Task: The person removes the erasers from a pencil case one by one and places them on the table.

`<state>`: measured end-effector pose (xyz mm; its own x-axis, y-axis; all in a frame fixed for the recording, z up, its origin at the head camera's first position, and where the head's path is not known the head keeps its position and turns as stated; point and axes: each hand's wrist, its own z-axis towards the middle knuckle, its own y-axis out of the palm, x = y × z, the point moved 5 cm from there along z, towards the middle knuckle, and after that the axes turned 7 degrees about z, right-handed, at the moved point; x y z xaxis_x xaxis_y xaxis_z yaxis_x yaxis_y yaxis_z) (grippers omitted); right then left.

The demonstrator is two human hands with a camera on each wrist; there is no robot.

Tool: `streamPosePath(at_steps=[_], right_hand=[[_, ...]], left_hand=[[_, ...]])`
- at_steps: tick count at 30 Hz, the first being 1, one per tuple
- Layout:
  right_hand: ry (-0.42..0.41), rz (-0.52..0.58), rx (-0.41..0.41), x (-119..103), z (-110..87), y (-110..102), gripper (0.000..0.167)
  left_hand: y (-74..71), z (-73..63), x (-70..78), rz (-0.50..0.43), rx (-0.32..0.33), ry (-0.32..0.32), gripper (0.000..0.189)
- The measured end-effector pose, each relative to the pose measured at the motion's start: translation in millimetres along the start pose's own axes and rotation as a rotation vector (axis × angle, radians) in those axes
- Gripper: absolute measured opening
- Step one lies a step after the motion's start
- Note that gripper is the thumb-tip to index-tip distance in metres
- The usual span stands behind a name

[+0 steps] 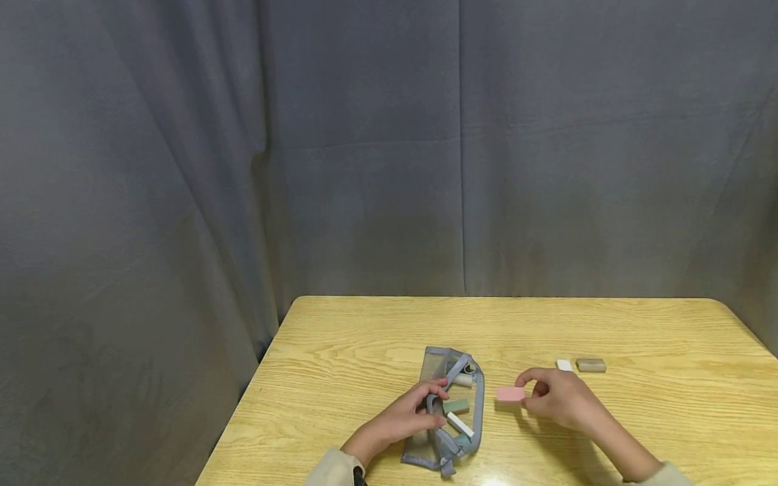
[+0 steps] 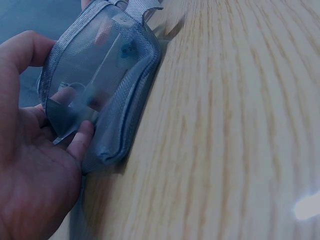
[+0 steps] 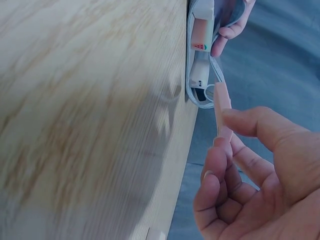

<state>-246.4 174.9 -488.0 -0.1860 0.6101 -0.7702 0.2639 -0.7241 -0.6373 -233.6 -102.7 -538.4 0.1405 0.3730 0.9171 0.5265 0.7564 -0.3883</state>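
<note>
A grey-blue mesh pouch (image 1: 433,368) lies with its zipped side open in the head view. My left hand (image 1: 401,417) holds the near rim of the opening, fingers curled round the mesh fabric (image 2: 135,60). Inside show a green block (image 1: 456,406), a white stick-like block (image 1: 460,425) and a pale block (image 1: 463,380). Just right of the pouch, my right hand (image 1: 562,398) pinches a pink eraser (image 1: 509,394) between thumb and fingertips. The eraser (image 3: 222,112) appears thin and edge-on in the right wrist view, apart from the pouch.
Beyond my right hand, a small white block (image 1: 564,365) and a brownish-grey block (image 1: 591,365) lie on the wooden table (image 1: 340,331). A dark grey curtain (image 1: 365,148) hangs behind the table and on its left.
</note>
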Motion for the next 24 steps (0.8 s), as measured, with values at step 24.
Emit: streamPosePath(at_steps=[24], right_hand=[[0.005,0.006,0.016,15.2,-14.1,-22.1,0.024]], left_hand=[[0.1,-2.7,6.8,-0.008,0.023,-0.012,0.034]])
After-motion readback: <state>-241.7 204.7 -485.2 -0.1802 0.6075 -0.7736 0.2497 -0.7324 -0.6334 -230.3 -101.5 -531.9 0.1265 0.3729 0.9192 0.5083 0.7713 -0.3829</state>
